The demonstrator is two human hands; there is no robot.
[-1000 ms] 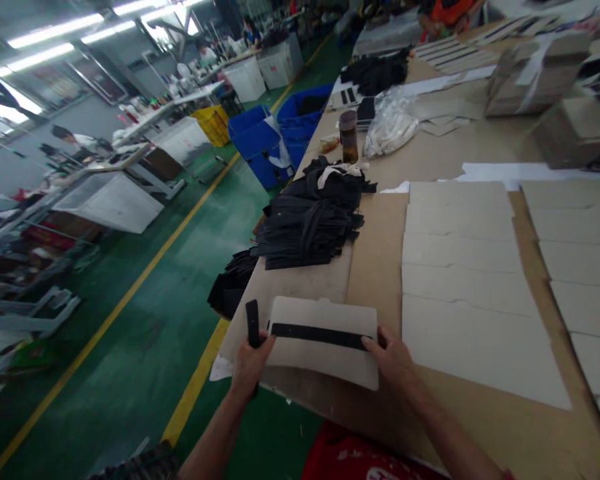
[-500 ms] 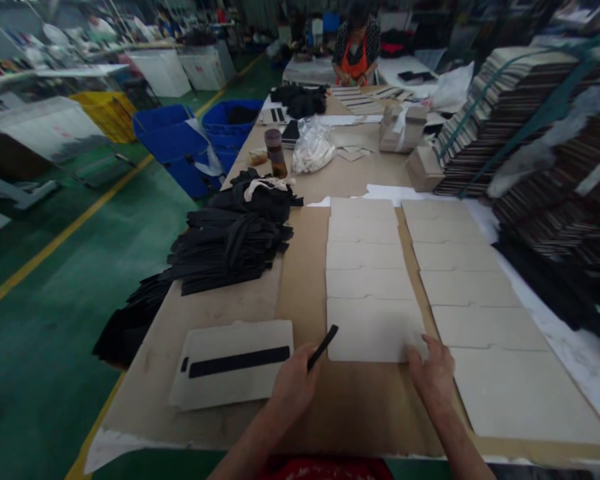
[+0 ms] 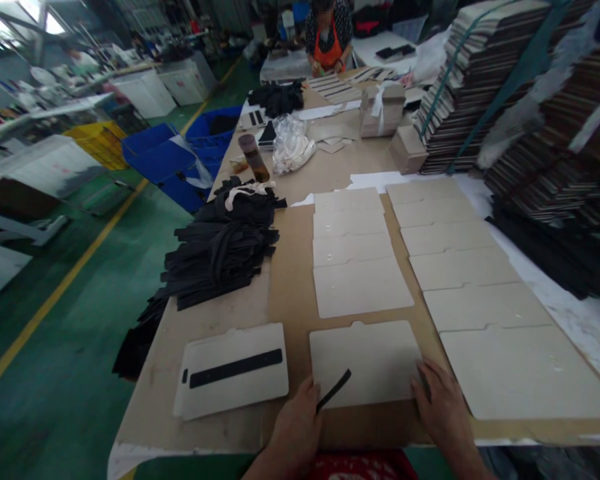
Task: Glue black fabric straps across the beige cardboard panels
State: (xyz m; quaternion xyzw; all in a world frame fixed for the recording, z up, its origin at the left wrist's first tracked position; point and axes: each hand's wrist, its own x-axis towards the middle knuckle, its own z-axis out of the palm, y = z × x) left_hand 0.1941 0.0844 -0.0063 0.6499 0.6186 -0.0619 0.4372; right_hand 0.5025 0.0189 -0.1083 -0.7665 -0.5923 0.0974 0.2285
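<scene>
A pale grey cardboard panel (image 3: 367,360) with a small tab on its far edge lies just in front of me, apart from the others. My left hand (image 3: 300,417) pinches a narrow black strip (image 3: 336,390), which sticks out over the panel's near left corner. At the panel's right edge, my right hand (image 3: 437,397) grips the side between thumb and fingers. To the left lies another panel (image 3: 210,400), apparently on top of others, bearing a long black strip (image 3: 236,368) and a short black piece.
Two columns of overlapping panels, a middle one (image 3: 360,290) and a right one (image 3: 520,373), run away from me. Black strips (image 3: 220,247) are heaped at the left edge. Tall tied board stacks (image 3: 485,80) stand at the right. A person (image 3: 327,40) works at the far end.
The nearest panel of the middle column has come toward me, away from that column. My right hand has closed on its edge, and my left hand with the strip now meets its left side.
</scene>
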